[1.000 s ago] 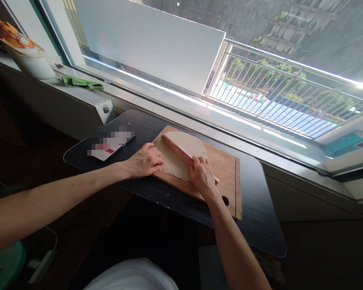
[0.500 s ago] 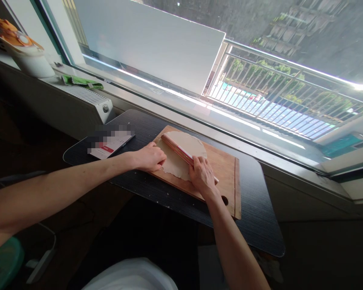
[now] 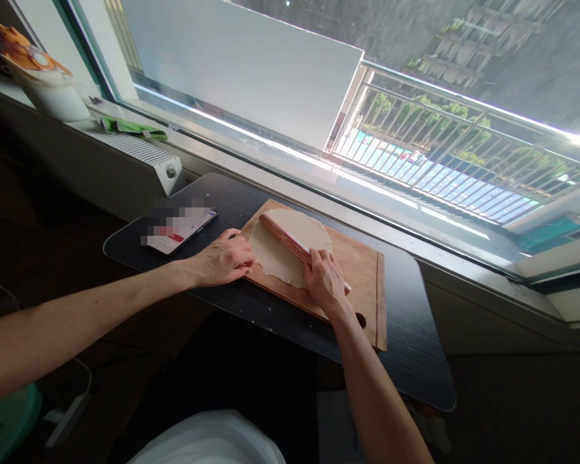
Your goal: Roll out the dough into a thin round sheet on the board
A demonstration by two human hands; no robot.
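Observation:
A thin, pale sheet of rolled dough [image 3: 278, 254] with a ragged near edge lies on a wooden cutting board [image 3: 360, 270]. Across the sheet rests a slim reddish-brown rolling pin [image 3: 285, 237], slanting from upper left to lower right. My right hand [image 3: 326, 278] is closed over the pin's lower part, its fingers on top. At the dough's left edge, my left hand [image 3: 229, 258] has its fingers curled together, apparently pinching that edge; the fingertips are partly hidden. A dark ring shows on one of its fingers.
The board sits on a small black table [image 3: 406, 309] against the window sill. A phone [image 3: 178, 232] lies at the table's left. Beyond it are a white radiator [image 3: 145, 154], a green cloth [image 3: 130, 127] and a white bin [image 3: 58, 96]. Small crumbs dot the table's near side.
My left hand has shifted left, from over the dough's corner to its outer edge. My right hand and the rolling pin are nearly unmoved on the dough.

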